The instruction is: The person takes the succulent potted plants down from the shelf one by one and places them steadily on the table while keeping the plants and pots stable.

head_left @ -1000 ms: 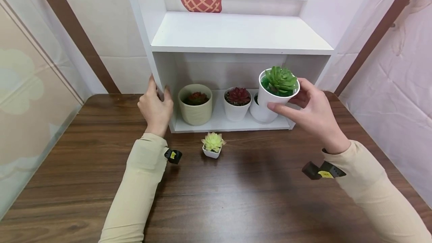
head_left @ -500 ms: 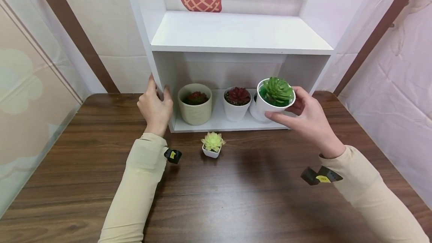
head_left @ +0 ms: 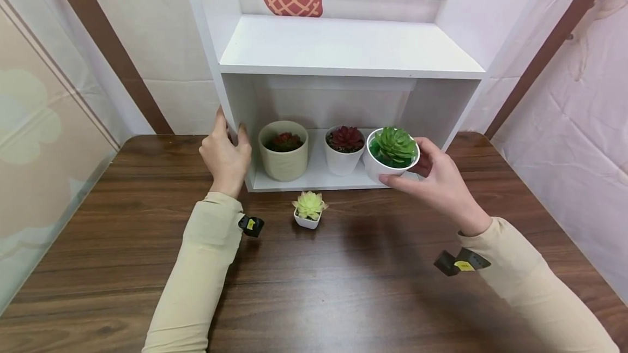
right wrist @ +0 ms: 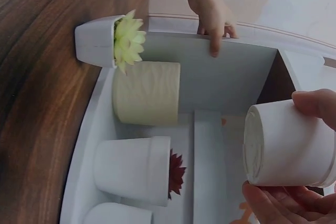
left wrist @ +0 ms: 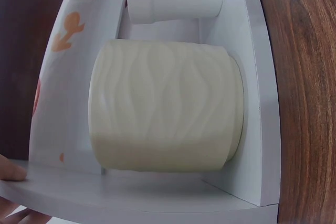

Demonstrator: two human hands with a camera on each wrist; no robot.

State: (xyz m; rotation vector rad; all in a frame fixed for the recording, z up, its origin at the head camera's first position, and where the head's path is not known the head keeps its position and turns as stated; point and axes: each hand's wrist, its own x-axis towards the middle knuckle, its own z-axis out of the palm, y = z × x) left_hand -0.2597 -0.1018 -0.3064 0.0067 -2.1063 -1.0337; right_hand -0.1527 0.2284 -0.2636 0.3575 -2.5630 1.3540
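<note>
Two hands work in the head view. The left hand (head_left: 227,159), left of centre, pinches the side panel of the white shelf (head_left: 350,72) between thumb and fingers. The right hand (head_left: 436,176), right of centre, has its fingers and thumb around the green succulent pot (head_left: 391,154), in front of the shelf's lower compartment. Inside that compartment, the cream pot (head_left: 283,162) stands left of centre and the red succulent pot (head_left: 342,159) near the centre. Below them, the small yellow-green succulent (head_left: 308,211) rests on the brown counter (head_left: 314,287).

The left wrist view is filled by the cream pot in its middle; part of the red succulent pot shows at the top, fingertips at the lower left edge.

The right wrist view shows the green succulent pot gripped at the right, its base exposed, apart from the shelf floor. Another white pot (right wrist: 118,214) is cut off at the lower left.
</note>
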